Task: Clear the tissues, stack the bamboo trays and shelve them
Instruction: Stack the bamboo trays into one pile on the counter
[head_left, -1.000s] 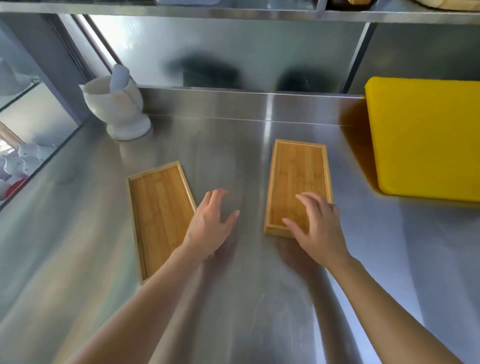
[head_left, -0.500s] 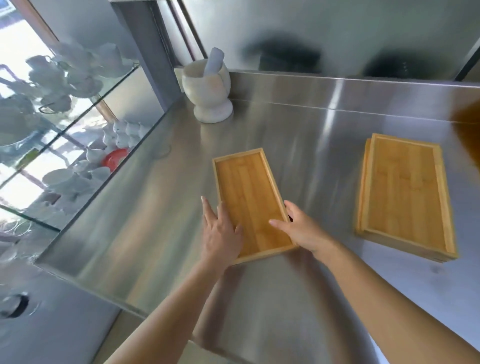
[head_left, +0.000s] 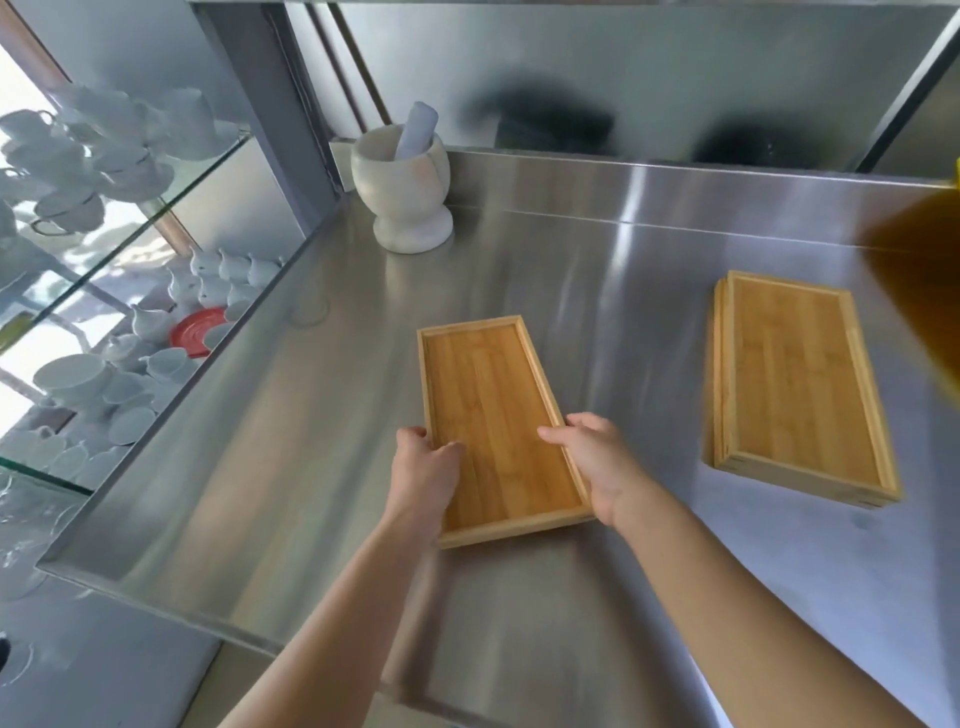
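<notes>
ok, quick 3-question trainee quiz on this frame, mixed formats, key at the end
1. True or false: both hands grip the single bamboo tray by its long sides.
2. Multiple choice: the tray stack lies where, relative to the held tray? A) on its right B) on its left C) underneath it
3. Fill in: the white object at the back of the steel counter is a ____ with a pestle in it.

Key
1. True: left hand on the left rim, right hand on the right rim.
2. A
3. mortar
</notes>
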